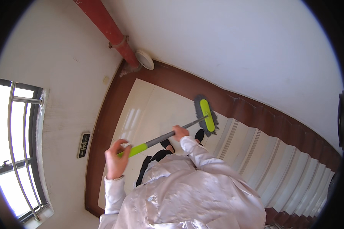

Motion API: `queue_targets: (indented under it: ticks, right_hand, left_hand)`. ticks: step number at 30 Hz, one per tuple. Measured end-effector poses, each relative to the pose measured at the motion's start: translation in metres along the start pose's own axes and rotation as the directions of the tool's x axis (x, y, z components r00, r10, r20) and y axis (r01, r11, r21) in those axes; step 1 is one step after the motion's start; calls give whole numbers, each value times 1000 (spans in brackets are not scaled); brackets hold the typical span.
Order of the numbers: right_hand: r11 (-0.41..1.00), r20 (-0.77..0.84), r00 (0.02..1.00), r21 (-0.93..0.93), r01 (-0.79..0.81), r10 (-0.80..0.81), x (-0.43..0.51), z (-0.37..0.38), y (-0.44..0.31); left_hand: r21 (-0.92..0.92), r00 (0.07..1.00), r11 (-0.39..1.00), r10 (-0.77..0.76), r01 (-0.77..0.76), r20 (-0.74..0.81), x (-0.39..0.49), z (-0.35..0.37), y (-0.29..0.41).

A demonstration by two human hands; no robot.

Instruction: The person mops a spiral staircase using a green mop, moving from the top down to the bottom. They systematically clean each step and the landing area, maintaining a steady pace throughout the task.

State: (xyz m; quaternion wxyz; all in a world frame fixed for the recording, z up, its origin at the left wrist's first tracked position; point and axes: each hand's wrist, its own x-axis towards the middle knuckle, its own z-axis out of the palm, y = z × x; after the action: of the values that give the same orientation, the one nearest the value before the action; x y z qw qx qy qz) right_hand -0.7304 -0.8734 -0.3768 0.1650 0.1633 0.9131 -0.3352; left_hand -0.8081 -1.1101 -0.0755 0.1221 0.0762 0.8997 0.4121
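A dust mop with a lime-green plate (207, 115) and a grey fringed pad (199, 104) lies on the tiled landing near the top-right of my feet. Its grey pole (160, 139) slants up toward me and ends in a lime-green grip (136, 150). My left hand (117, 159) is curled about the end of that grip, the fingers bent over it. Farther down, my right hand (180, 133) closes around the grey pole. Part of the pole is covered by my right hand. The pad's underside is hidden.
Stairs (261, 151) run off to the right, just beside my black shoes (199, 136). A red pipe (111, 28) stands in the corner with a round white lid-like disc (145, 59) leaning beside it. Metal bars (15, 137) cross the window; an exit sign (84, 145) is low on the left wall.
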Motion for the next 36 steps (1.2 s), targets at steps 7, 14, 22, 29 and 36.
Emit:
queue_targets:
  ticks: [7, 14, 22, 29, 36]
  right_hand:
    - [954, -239, 943, 247, -170, 230, -13, -28, 93]
    - [950, -195, 935, 169, -264, 295, 23, -33, 88]
    - [994, -47, 998, 102, 38, -33, 111, -43, -17]
    - [993, 46, 996, 94, 78, -83, 133, -67, -39]
    - [973, 56, 972, -35, -228, 230, 127, -86, 33]
  left_hand:
    - [-720, 888, 684, 251, 118, 385, 42, 81, 41]
    - [-758, 897, 570, 78, 318, 435, 73, 78, 41]
    - [-868, 978, 461, 177, -183, -112, 121, 2, 57]
    - [-888, 981, 419, 99, -192, -166, 162, -1, 55]
    - [-869, 981, 467, 11, 165, 192, 192, 64, 45]
